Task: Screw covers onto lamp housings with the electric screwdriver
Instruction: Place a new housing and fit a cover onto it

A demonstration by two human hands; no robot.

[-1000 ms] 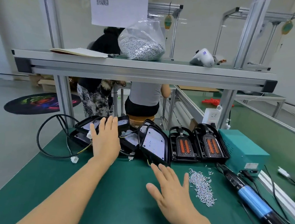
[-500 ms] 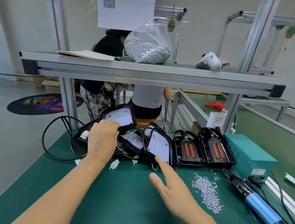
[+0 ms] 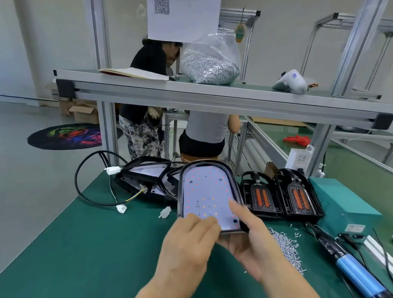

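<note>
Black-rimmed lamp housing (image 3: 208, 195) lifted above green counter (image 3: 82, 265), long axis pointing away from me, rounded end far. I hold its near end: left hand (image 3: 187, 247) gripping left corner, right hand (image 3: 251, 239) cupping underneath, thumb on rim. Blue screwdriver (image 3: 353, 268) lies right of housing, nearer right hand; screw pile (image 3: 286, 248) between. Cabled housings (image 3: 146, 179) left, covers (image 3: 280, 195) right behind.
</note>
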